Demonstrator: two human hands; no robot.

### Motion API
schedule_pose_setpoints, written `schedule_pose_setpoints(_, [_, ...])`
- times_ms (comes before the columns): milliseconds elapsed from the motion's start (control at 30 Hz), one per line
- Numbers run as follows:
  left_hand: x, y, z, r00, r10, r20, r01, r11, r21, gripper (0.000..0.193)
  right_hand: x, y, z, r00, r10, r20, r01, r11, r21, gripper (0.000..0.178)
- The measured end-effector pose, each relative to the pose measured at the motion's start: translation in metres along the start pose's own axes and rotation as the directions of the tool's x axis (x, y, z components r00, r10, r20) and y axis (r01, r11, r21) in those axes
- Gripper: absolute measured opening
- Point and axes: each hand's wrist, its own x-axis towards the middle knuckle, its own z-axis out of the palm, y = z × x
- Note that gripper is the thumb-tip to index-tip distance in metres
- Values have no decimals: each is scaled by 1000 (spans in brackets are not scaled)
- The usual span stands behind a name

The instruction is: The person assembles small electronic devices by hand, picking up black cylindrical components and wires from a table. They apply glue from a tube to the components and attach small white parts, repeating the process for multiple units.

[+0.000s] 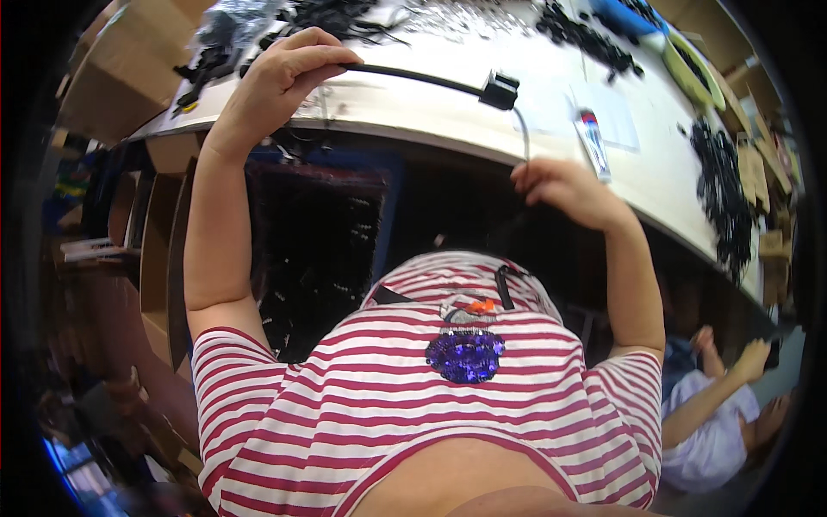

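My left hand (289, 79) is closed, with thumb and fingers pinching one end of a narrow black strap (413, 78). The strap stretches to the right above the table's near edge and meets a small black block-shaped piece (500, 90), shiny on one face. From that piece a thin greyish strip (524, 129) bends down to my right hand (564, 191). Its fingers are curled together at the strip's lower end, slightly blurred; the end itself is hidden. A white tube with blue and red markings (593, 142) lies on the table just beyond my right hand.
On the white table (388, 110) lie black straps (590, 39), small silvery parts (465, 17) and a long black bundle (724, 194). Blue (624, 15) and yellow-green (689, 69) basins stand far right. Cardboard (129, 73) is at left, a dark bin (319, 241) below, another person (711, 422) lower right.
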Motion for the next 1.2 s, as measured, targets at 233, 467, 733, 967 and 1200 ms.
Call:
schedule_pose_setpoints(233, [14, 43, 55, 968, 182, 175, -206, 970, 133, 15, -26, -28, 38, 745, -484, -460, 308, 860, -407, 40])
schedule_pose_setpoints(467, [-11, 79, 131, 921, 4, -389, -122, 953, -278, 15, -16, 34, 76, 821, -98, -562, 250, 947, 201, 14])
schedule_pose_setpoints(733, [-11, 101, 177, 817, -577, 17, -200, -311, -929, 54, -22, 85, 99, 974, -14, -226, 163, 737, 656, 22])
schedule_pose_setpoints(967, [-13, 107, 188, 821, -559, -112, -172, -56, -984, 37, -30, 97, 103, 994, 22, -109, 66, 668, 741, 24])
schedule_pose_setpoints(1200, [19, 125, 120, 769, -551, -323, -412, -42, -910, 36, -45, 55, 82, 931, -161, -326, 307, 827, 471, 43])
